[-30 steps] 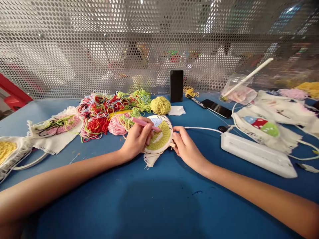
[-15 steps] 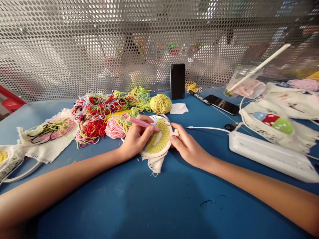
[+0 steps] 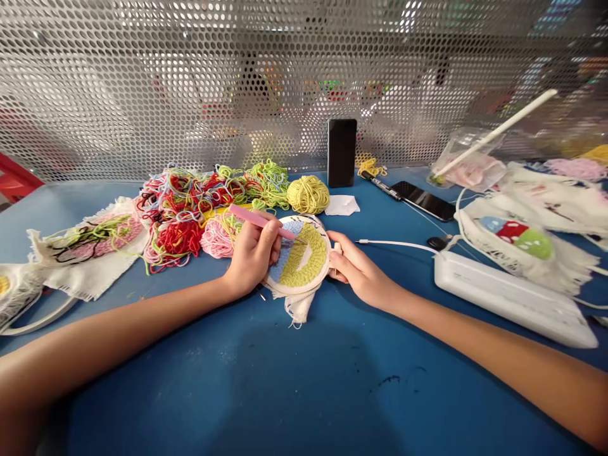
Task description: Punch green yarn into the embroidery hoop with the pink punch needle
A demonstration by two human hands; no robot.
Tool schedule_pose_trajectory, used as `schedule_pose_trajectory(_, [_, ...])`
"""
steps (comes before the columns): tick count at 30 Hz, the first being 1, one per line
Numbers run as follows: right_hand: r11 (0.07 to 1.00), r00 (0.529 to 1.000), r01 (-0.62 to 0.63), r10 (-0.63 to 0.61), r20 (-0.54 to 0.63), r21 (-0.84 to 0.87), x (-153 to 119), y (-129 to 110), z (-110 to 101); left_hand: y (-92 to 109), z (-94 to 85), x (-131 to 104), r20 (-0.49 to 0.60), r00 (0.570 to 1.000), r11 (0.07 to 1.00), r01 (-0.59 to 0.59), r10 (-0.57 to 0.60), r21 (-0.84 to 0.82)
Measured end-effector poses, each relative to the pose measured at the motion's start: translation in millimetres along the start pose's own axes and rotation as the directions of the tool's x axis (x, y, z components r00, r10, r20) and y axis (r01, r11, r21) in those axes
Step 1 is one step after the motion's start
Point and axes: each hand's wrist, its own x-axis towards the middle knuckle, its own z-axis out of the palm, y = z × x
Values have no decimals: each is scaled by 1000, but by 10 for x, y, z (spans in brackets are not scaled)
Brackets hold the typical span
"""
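My left hand [image 3: 253, 253] is closed around a pink punch needle [image 3: 259, 217], its metal tip at the yellow-green loops on the fabric. My right hand [image 3: 356, 269] grips the right edge of a round embroidery hoop [image 3: 289, 291], by its light-coloured clamp. Blue loops [image 3: 292, 229] fill the left part of the cloth, and yellow-green loops [image 3: 299, 272] surround a bare white patch. Frayed white cloth [image 3: 299, 307] hangs from the hoop's near side. A ball of yellow yarn [image 3: 308, 194] sits just beyond the hoop.
Tangled yarn [image 3: 190, 199] is heaped at back left, near a worked cloth [image 3: 104, 253]. An upright phone [image 3: 342, 153], a marker [image 3: 380, 185] and a flat phone [image 3: 422, 199] lie behind. At right are a white power strip [image 3: 510, 297] and another hooped cloth [image 3: 517, 237].
My left hand has moved slightly left with the punch needle, uncovering more blue loops. The hoop now faces me more fully. My right hand still holds its edge.
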Motion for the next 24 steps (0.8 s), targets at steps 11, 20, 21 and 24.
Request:
schedule_pose_trajectory(11, [1000, 1000, -1, 1, 11, -11, 12, 12, -3, -18, -6, 19, -31, 999, 999, 10, -12, -48])
schedule_pose_trajectory(20, [999, 999, -33, 32, -22, -17, 3, -18, 6, 18, -15, 20, -47, 997, 997, 56, -58, -44])
schedule_pose_trajectory(21, [999, 999, -32, 32, -22, -20, 5, -22, 8, 17, -15, 22, -47, 997, 998, 55, -57, -43])
schedule_pose_trajectory(24, [999, 999, -31, 30, -22, -30, 12, -24, 13, 15, -16, 25, -33, 998, 998, 45, -46, -34])
